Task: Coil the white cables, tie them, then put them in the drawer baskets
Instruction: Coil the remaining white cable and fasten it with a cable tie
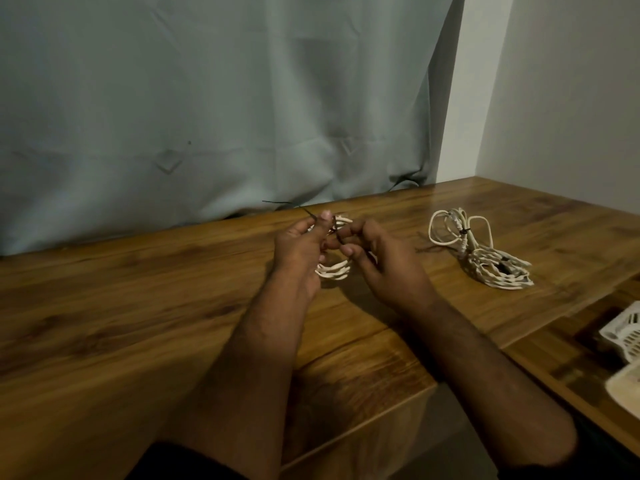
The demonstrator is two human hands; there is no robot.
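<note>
A grey-green curtain (221, 98) is hung behind the scene, and a pale wall (561, 91) is seen to its right. No brand, label or writing can be read on anything in view. A wooden counter (121, 289) is spread across the lower half, its far edge met by the curtain's hem. At the right edge a white perforated basket (625, 336) is partly seen, set lower than the counter top; only its wall is in view, so its contents cannot be told. Just below it the rim of a second pale basket (625, 389) is cut off by the frame. Both forearms are stretched forward from the bottom of the picture and are brought together over the middle of the counter. The left hand (299, 249) is raised with its thumb up, and its fingers are curled round a coiled white cable (334, 270), which is held between the two hands just above the counter. The right hand (388, 261) is turned palm inward, and a thin dark tie (337, 233) is pinched between its thumb and fingers at the top of the coil. A loose dark end of the tie is seen sticking up past the left thumb. To the right, well apart from the hands, a second white cable bundle (485, 254) is laid on the counter, bound with a small dark tie.
</note>
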